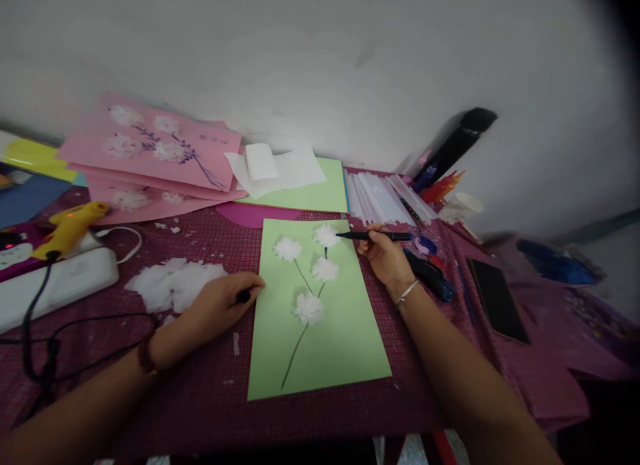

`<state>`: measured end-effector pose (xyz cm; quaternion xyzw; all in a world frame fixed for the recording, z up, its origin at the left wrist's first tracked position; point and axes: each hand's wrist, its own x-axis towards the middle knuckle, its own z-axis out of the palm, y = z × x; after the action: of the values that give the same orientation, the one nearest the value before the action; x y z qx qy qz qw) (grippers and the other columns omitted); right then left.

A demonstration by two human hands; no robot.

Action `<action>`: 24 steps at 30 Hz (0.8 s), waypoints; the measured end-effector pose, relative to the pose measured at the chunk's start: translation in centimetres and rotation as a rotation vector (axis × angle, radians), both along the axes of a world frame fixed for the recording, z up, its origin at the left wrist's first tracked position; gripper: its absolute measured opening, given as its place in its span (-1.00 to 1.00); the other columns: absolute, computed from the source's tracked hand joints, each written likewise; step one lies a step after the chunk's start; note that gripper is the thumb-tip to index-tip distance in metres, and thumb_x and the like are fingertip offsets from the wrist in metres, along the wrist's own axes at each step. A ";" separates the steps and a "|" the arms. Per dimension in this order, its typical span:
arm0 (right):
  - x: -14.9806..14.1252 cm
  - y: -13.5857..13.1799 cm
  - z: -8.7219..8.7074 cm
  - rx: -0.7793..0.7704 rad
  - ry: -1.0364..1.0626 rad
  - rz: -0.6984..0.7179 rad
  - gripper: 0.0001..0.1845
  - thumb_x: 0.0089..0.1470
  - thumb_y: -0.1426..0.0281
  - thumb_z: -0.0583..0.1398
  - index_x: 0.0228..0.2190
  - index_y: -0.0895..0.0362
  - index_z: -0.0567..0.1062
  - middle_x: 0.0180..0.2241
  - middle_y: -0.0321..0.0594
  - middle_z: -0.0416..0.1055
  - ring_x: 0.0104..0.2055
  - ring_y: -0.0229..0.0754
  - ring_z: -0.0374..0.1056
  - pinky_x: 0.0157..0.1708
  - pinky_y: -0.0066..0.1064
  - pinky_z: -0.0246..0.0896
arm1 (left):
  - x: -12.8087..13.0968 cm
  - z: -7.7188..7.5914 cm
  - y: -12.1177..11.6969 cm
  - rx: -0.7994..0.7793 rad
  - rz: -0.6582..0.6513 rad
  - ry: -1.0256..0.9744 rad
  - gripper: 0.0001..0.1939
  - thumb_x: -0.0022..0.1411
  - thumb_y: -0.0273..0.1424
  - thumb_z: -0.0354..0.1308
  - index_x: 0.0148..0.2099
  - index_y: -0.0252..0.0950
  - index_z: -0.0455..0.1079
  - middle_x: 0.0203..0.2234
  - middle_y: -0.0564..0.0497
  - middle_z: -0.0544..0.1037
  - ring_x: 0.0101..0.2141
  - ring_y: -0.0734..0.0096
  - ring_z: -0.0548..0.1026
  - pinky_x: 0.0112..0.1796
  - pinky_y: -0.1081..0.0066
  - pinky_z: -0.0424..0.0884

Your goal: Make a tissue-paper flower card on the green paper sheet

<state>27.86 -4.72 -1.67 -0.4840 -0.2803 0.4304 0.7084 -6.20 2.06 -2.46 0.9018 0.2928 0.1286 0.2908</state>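
Note:
A light green sheet of paper (340, 342) lies on the table, bearing several white tissue flowers (309, 308) and dark drawn stems. My right hand (387, 258) is closed around a black marker (395, 236); its tip is at the upper right flower (327, 235), though contact cannot be made out. At the sheet's left edge rests my left hand (225, 298), fingers closed with a small black marker cap (243, 296) between them. Beside that hand lies a heap of white tissue pieces (173, 282).
Pink sheets with white flowers (195, 135) lean at the back left. A yellow glue gun (75, 226) and its cable lie by a white power strip (65, 282). To the right are a black stapler (431, 275), a phone (497, 298) and white glue sticks (377, 197).

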 end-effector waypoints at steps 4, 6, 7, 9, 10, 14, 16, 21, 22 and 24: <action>0.1 -0.4 0.0 -0.034 -0.054 0.081 -0.77 -0.13 0.34 0.32 -0.35 0.08 0.46 -0.55 -0.39 0.40 -0.52 -0.31 0.28 -0.51 -0.45 0.21 | 0.1 0.1 -0.1 -0.018 -0.007 -0.006 -0.76 0.34 -0.34 -0.07 -0.16 -0.26 0.41 -0.30 -0.01 0.58 -0.32 0.37 0.53 -0.28 0.36 0.41; 0.2 -0.7 0.0 -0.067 -0.073 0.130 -0.75 -0.07 0.32 0.30 -0.29 0.10 0.48 -0.55 -0.35 0.42 -0.55 -0.30 0.27 -0.54 -0.44 0.17 | 0.1 0.2 -0.1 -0.022 -0.011 0.002 -0.76 0.35 -0.33 -0.08 -0.16 -0.25 0.41 -0.30 -0.01 0.58 -0.33 0.37 0.53 -0.29 0.37 0.40; 0.2 -0.7 0.0 -0.081 -0.079 0.147 -0.74 -0.04 0.30 0.30 -0.26 0.11 0.48 -0.55 -0.34 0.42 -0.56 -0.30 0.26 -0.55 -0.44 0.16 | 0.2 0.3 -0.1 -0.022 -0.011 0.014 -0.75 0.35 -0.33 -0.08 -0.17 -0.25 0.41 -0.31 -0.01 0.58 -0.33 0.37 0.53 -0.29 0.37 0.40; 0.2 -0.8 0.0 -0.091 -0.087 0.151 -0.73 -0.02 0.28 0.29 -0.25 0.11 0.47 -0.56 -0.34 0.40 -0.57 -0.31 0.25 -0.55 -0.45 0.13 | 0.2 0.4 -0.2 -0.026 -0.011 0.035 -0.74 0.34 -0.33 -0.09 -0.17 -0.25 0.42 -0.32 -0.01 0.58 -0.33 0.36 0.53 -0.29 0.37 0.39; 0.1 -0.8 0.0 -0.087 -0.091 0.138 -0.74 -0.01 0.27 0.29 -0.27 0.11 0.46 -0.58 -0.37 0.37 -0.57 -0.33 0.23 -0.55 -0.46 0.12 | 0.2 0.4 -0.2 -0.029 -0.011 0.041 -0.74 0.34 -0.33 -0.09 -0.17 -0.26 0.42 -0.33 -0.01 0.57 -0.34 0.37 0.52 -0.29 0.37 0.39; -0.3 -0.6 -0.3 -0.062 -0.142 0.042 -0.84 0.04 0.27 0.26 -0.38 0.08 0.41 -0.71 -0.52 0.12 -0.66 -0.39 0.03 -0.59 -0.49 -0.02 | 0.1 0.4 -0.3 -0.043 -0.009 0.056 -0.73 0.34 -0.33 -0.10 -0.17 -0.26 0.42 -0.33 -0.01 0.57 -0.34 0.36 0.51 -0.29 0.36 0.38; -0.5 -0.5 -0.5 -0.059 -0.192 0.008 -0.87 0.05 0.30 0.24 -0.41 0.07 0.39 -0.73 -0.53 0.06 -0.68 -0.39 -0.05 -0.62 -0.47 -0.12 | 0.0 0.3 -0.3 -0.048 -0.009 0.073 -0.73 0.34 -0.34 -0.11 -0.16 -0.26 0.42 -0.31 -0.01 0.57 -0.32 0.35 0.51 -0.28 0.35 0.38; -0.9 -0.1 -0.6 -0.090 -0.329 0.015 -0.89 -0.01 0.38 0.23 -0.48 0.07 0.37 -0.69 -0.47 0.10 -0.64 -0.37 -0.02 -0.61 -0.43 -0.20 | 0.1 0.1 -0.3 -0.074 -0.002 0.112 -0.73 0.34 -0.35 -0.11 -0.15 -0.26 0.42 -0.32 -0.01 0.56 -0.32 0.35 0.50 -0.27 0.34 0.37; -0.9 -0.1 -0.6 -0.102 -0.353 0.017 -0.90 -0.01 0.38 0.23 -0.48 0.07 0.37 -0.69 -0.47 0.10 -0.64 -0.36 -0.02 -0.61 -0.42 -0.20 | 0.1 0.1 -0.3 -0.076 -0.003 0.115 -0.72 0.34 -0.35 -0.11 -0.15 -0.26 0.42 -0.32 -0.01 0.56 -0.33 0.35 0.50 -0.27 0.34 0.36; -1.0 0.0 -0.6 -0.126 -0.402 0.017 -0.91 -0.02 0.38 0.22 -0.47 0.07 0.37 -0.67 -0.47 0.09 -0.63 -0.35 -0.03 -0.61 -0.42 -0.20 | 0.2 0.1 -0.3 -0.074 -0.004 0.112 -0.71 0.33 -0.34 -0.12 -0.15 -0.26 0.43 -0.32 -0.01 0.56 -0.32 0.33 0.50 -0.27 0.33 0.36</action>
<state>26.87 -4.71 -2.31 -0.6010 -0.3926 0.3478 0.6031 -5.99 1.79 -2.36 0.8967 0.3113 0.0663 0.3075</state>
